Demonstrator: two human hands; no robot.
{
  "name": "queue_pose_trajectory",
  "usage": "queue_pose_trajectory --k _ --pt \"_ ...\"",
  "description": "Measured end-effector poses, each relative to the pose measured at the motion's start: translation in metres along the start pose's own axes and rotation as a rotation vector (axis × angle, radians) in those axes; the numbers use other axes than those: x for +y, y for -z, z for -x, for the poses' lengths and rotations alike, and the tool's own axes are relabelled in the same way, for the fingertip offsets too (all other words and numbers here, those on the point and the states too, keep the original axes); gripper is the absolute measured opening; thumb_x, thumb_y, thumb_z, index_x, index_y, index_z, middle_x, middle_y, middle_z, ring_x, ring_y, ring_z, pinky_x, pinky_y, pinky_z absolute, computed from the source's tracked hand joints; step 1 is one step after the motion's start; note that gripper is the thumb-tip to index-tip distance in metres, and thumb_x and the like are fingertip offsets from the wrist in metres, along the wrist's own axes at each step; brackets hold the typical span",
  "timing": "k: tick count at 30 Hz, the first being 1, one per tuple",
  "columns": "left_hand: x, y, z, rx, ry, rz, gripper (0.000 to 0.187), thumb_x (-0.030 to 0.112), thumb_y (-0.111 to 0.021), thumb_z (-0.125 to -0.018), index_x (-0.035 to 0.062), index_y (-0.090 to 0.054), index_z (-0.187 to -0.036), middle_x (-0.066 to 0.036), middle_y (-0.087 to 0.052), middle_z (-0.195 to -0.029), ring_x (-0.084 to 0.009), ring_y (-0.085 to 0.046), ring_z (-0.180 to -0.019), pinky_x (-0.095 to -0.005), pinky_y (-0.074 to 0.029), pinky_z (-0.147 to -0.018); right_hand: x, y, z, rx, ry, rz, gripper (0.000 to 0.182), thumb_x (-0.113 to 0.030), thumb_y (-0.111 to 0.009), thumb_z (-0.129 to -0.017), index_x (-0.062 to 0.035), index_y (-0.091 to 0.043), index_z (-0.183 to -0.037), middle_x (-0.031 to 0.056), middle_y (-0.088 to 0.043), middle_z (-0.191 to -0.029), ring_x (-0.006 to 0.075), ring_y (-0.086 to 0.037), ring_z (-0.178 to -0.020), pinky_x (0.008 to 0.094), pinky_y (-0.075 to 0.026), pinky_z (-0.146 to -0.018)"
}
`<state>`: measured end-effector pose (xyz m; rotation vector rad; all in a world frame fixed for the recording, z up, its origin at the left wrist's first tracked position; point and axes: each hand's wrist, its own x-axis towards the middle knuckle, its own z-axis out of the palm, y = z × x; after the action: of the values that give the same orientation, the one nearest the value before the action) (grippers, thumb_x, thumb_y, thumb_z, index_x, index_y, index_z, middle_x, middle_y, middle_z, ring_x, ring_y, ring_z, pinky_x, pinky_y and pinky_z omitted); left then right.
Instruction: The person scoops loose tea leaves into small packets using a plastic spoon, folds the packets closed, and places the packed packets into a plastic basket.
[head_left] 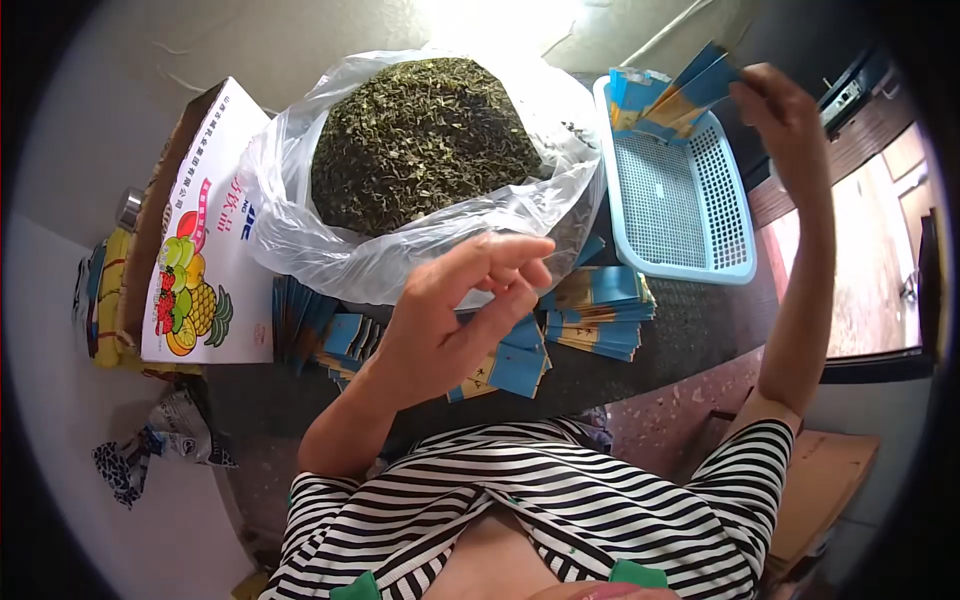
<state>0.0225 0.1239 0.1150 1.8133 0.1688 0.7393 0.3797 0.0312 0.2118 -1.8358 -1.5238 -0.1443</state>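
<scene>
My right hand [780, 105] is raised at the upper right, its fingers closed on the end of a blue and tan packet [705, 80] over the back of a light blue plastic basket [735, 262]. More packets [637, 92] stand at the basket's back left corner. My left hand [460, 315] hovers at the centre, fingers partly curled and apart, with nothing seen in it. Beneath and beside it, fanned blue and tan packets [515, 368] lie on the dark table. Behind it, a clear plastic bag [290, 235] holds a heap of dried leaves [420, 140].
A white carton with fruit pictures [215, 250] stands left of the bag. Additional packet piles [600, 315] lie along the table's front part [650, 370]. Cardboard [820, 490] leans at the lower right. A crumpled plastic wrapper [185, 425] is at the lower left.
</scene>
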Motion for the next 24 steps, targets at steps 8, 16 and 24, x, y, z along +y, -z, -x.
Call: queue_pose_trajectory --k 8,16,24 --pt "0.004 -0.005 0.032 0.043 0.018 -0.106 0.031 -0.006 -0.063 -0.088 -0.0037 -0.066 -0.119 -0.011 -0.069 -0.096 -0.0155 -0.067 -0.084 -0.0274 -0.053 -0.075 0.112 -0.088 -0.021 -0.057 -0.089 0.215 0.023 -0.016 -0.065 -0.091 -0.003 -0.071 -0.109 0.0185 -0.072 -0.101 0.036 -0.07 -0.094 0.0406 -0.055 -0.083" --pt "0.006 0.001 0.051 0.105 0.151 -0.131 0.023 -0.001 -0.065 -0.091 -0.0032 -0.068 -0.114 -0.011 -0.069 -0.095 -0.0165 -0.067 -0.084 -0.0287 -0.053 -0.076 0.157 -0.11 -0.041 -0.068 -0.192 0.282 0.021 -0.021 -0.064 -0.091 -0.0074 -0.071 -0.106 0.0157 -0.073 -0.101 0.0356 -0.07 -0.097 0.0441 -0.055 -0.084" --pt "0.0 -0.003 0.051 0.07 0.166 -0.152 0.025 0.002 -0.067 -0.093 -0.002 -0.067 -0.117 -0.011 -0.071 -0.098 -0.0173 -0.069 -0.088 -0.0287 -0.055 -0.078 0.177 -0.123 -0.044 -0.075 -0.18 0.261 0.023 -0.017 -0.066 -0.09 -0.0063 -0.07 -0.109 0.0167 -0.073 -0.104 0.0335 -0.071 -0.101 0.0423 -0.055 -0.086"
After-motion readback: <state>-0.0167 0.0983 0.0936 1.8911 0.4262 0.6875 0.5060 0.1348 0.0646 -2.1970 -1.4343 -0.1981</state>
